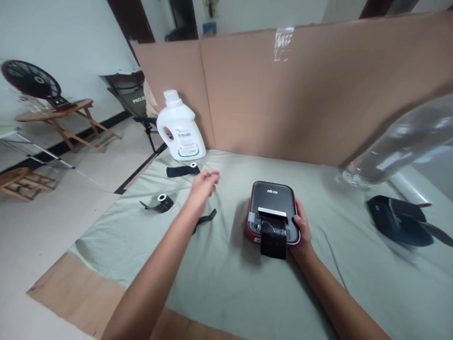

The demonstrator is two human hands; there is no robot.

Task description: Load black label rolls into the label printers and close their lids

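My right hand (302,224) grips a black-and-red label printer (272,198) by its right side, above the cloth. A wide black strip (273,243) hangs from its near end. My left hand (205,185) is over the cloth, its fingers loosely bent, with nothing visible in them. Just behind it lies a black roll with a white core (182,170), partly unrolled. Another black roll (164,202) lies to the left of my forearm. A curled black strip (207,218) shows beside my left wrist, one end hidden by the arm.
A white detergent bottle (181,127) stands at the back left against a cardboard panel (247,94). On the right are a clear plastic bottle (396,141), blurred, and a dark dustpan-like object (398,219). Beyond the left edge stand a fan (31,79) and wooden stools.
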